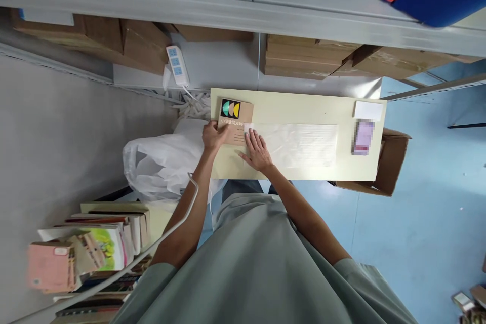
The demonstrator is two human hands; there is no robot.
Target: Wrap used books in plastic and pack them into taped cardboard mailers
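A brown book point(241, 110) with a black panel of coloured half-circles on its cover lies on the narrow cream tabletop point(288, 107). My left hand point(214, 135) grips the book's left edge, thumb across the cover and the other fingers at the side. To the right stretches a clear plastic sheet or sleeve point(304, 146), flat on the table, its left end meeting the book's right side. My right hand point(258, 152) rests on that end with fingers stretched out. Whether the book is partly inside the plastic, I cannot tell.
On the table's right end are a white card point(368, 110) and a blurred purple item point(363, 136). An opened carton point(393, 159) stands beyond. White plastic bags point(159, 162) and stacked books point(125, 235) are at left. A power strip point(177, 66) lies on the shelf behind.
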